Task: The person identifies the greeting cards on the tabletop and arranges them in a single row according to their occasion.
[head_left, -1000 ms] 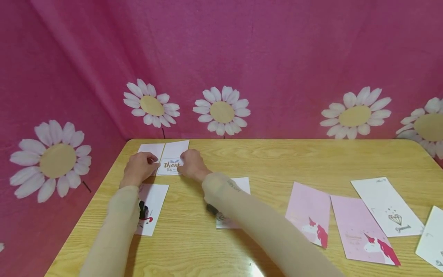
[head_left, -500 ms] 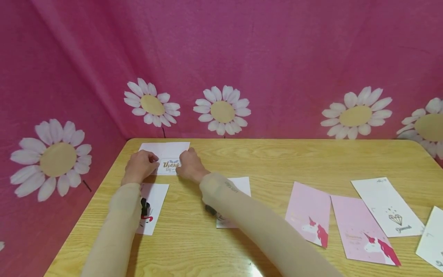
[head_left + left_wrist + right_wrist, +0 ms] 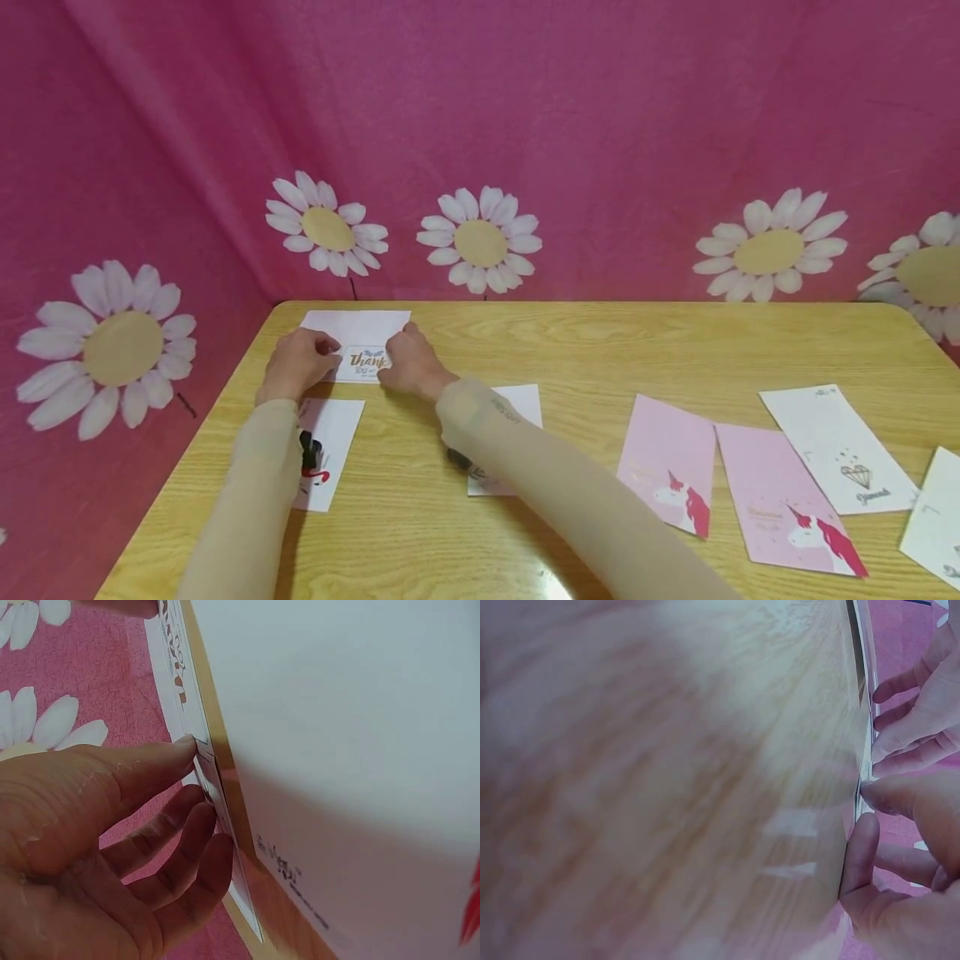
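Two white cards lie side by side at the table's far left, edges together in the head view. The right one is a thank-you card (image 3: 367, 363) with gold lettering; the other, a plain-looking white card (image 3: 318, 322), is partly covered by my left hand (image 3: 296, 364). That hand grips its near part with curled fingers, the thumb (image 3: 180, 754) at the seam between the cards. My right hand (image 3: 412, 362) pinches the thank-you card at its lower right corner, thumb on the near edge, index finger (image 3: 861, 851) round the side. Just nearer lies a flamingo card (image 3: 337, 446), partly behind my left sleeve.
Another white card (image 3: 522, 403) lies partly under my right forearm. To the right are two pink unicorn cards (image 3: 671, 442) (image 3: 776, 467), a white diamond card (image 3: 843, 450) and a white card (image 3: 937, 517) at the frame's edge. A pink daisy curtain (image 3: 615, 167) hangs behind the wooden table (image 3: 600, 342).
The thank-you card has slid left and straightened against its neighbour, closing the gap between them. My right hand has shifted slightly left with it; the left hand has hardly moved.
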### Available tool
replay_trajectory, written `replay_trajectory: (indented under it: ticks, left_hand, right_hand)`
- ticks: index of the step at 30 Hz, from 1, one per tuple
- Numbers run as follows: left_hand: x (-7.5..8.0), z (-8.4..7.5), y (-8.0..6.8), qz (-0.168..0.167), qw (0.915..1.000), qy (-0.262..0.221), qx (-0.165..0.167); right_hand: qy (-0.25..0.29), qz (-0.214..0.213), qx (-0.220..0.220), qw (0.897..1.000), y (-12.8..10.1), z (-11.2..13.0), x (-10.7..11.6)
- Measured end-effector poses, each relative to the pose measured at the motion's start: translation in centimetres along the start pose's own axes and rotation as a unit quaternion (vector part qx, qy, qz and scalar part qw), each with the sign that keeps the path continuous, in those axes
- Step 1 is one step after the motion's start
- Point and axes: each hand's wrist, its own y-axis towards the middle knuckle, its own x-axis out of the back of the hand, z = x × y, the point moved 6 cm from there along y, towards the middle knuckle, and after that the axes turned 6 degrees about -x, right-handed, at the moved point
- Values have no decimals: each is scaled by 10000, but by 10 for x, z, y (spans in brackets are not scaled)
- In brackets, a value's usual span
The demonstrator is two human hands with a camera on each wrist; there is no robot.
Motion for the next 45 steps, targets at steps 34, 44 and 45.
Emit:
replay_trajectory:
  ticks: [34, 44, 45]
  left_hand:
    - [-1, 20, -65, 2076, 9712, 262, -1136]
    - [-10, 14, -71, 1701, 9751, 71, -1418]
    - [-10, 13, -71, 1690, 9750, 72, -1440]
  right_hand:
    - [747, 907, 383, 9923, -47, 8, -3]
    - [262, 982, 434, 9939, -53, 21, -7]
    - [264, 976, 441, 9939, -53, 21, -7]
